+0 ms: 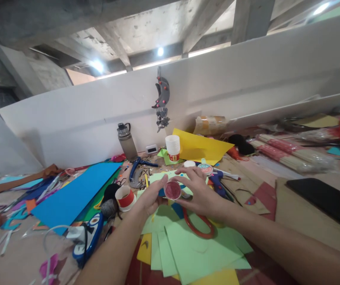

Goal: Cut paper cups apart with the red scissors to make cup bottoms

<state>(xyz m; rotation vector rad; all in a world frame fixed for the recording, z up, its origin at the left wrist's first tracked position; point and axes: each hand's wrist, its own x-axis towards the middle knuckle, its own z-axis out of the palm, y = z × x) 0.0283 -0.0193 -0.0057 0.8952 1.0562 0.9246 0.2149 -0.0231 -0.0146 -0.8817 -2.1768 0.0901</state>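
Note:
Between my hands is a small round container [172, 190] with a dark red face and a pale rim. My left hand [153, 196] grips it from the left, thumb uppermost at the rim. On the other side my right hand [201, 190] curves its fingers and thumb around the container's right edge. Below lie light green paper sheets [199, 253] and orange-red scissor handles [198, 227]. A white round lid [189, 163] and a round tub with a printed top [205, 169] sit just beyond my right hand.
A red-and-white paper cup [125, 198] and blue sheet [77, 194] are left. Behind stand a bottle [127, 142], stacked cups [172, 148] and yellow sheet [202, 146]. A blue glue gun [217, 183], wrapped sticks [285, 152] and black slab [327, 202] lie right.

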